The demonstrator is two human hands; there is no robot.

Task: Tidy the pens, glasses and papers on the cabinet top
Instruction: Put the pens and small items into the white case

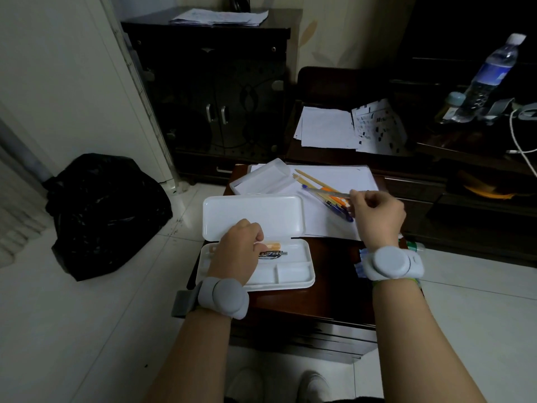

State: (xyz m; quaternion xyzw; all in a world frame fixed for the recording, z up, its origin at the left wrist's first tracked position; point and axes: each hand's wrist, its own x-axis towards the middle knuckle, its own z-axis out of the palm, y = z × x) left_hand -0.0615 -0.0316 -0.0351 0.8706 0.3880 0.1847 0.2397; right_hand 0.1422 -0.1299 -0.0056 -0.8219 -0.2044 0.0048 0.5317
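L hand [239, 251] grip curled on pens in open white case [293, 273], front of cabinet top. R hand [377, 216] pinches pen [334, 194] above pen pile [328, 196] on papers [343, 181].

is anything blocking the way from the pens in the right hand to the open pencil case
Mostly clear. The right hand holds the pens beside the open case; only the left hand sits in the case's long compartment.

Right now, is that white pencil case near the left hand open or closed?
Open. The white pencil case has its lid swung back, and a pen lies in the tray under the left hand.
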